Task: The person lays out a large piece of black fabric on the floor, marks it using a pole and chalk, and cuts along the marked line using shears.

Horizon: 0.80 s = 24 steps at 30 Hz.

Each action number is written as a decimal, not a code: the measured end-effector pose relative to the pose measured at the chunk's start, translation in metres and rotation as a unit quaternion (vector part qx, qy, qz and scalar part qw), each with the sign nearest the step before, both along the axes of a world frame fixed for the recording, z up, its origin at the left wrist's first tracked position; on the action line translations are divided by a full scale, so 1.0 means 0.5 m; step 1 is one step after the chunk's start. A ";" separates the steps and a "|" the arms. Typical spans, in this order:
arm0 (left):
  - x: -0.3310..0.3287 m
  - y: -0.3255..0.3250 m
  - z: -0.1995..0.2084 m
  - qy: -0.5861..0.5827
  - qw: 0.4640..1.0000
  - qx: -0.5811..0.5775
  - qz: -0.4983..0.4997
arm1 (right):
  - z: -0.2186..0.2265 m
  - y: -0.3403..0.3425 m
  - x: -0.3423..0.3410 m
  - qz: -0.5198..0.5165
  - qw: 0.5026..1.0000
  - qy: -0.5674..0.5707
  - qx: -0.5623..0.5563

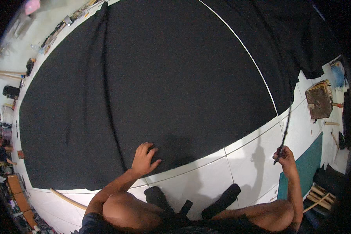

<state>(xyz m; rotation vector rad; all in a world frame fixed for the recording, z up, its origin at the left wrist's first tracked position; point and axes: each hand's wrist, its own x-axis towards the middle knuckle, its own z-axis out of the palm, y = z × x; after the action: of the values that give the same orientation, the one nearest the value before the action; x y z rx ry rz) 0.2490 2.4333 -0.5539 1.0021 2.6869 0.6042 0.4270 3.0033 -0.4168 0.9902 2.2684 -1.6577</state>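
A large sheet of black cloth (175, 85) lies spread over the white tiled floor, with a few soft folds on its left side. My left hand (144, 158) rests open on the near edge of this cloth, fingers spread. Off to the right, above the bare tiles, my right hand (285, 156) is closed round a thin black strip (286, 128). The strip runs up to a second stretch of black cloth (284, 66) at the right. A thin white line (253, 59) curves between the two stretches; whether it is a gap or a cord, I cannot tell.
White tiles (199, 173) show between the cloth and my feet. A brown box (319, 100) and a green mat (306, 163) are on the right. Wooden pieces (319, 197) lie at the lower right, and a wooden stick (68, 199) lies at the lower left. Clutter lines the left wall.
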 end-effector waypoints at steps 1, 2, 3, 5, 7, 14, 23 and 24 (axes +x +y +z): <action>0.003 -0.013 -0.003 -0.021 1.000 -0.001 -0.002 | 0.022 -0.039 -0.019 0.044 0.997 -0.052 0.030; 0.004 -0.016 -0.001 -0.018 1.000 0.008 0.004 | 0.054 -0.075 -0.044 0.101 0.991 -0.076 0.041; 0.004 -0.019 0.002 -0.016 1.000 -0.006 -0.003 | 0.089 -0.125 -0.083 0.117 0.989 -0.075 0.056; 0.021 -0.024 -0.002 -0.009 1.000 -0.010 -0.006 | 0.132 -0.178 -0.150 0.159 0.984 -0.044 0.065; 0.046 -0.031 -0.019 -0.005 0.999 -0.007 0.032 | 0.154 -0.232 -0.231 0.201 0.972 -0.008 0.124; 0.092 -0.031 -0.034 0.007 1.000 -0.020 0.019 | 0.137 -0.430 -0.357 0.186 0.977 0.087 0.064; 0.106 -0.019 -0.026 0.012 1.000 0.000 0.029 | -0.011 -0.423 -0.318 0.265 0.952 -0.134 0.075; 0.107 -0.020 -0.028 0.022 0.999 -0.001 0.030 | -0.014 -0.416 -0.319 0.289 0.942 -0.137 0.105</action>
<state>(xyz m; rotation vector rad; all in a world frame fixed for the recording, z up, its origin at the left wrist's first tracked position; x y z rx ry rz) 0.3027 2.4233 -0.5678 0.9470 2.7652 0.5969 0.2677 2.7951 -0.4239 0.4691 2.2700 -0.9885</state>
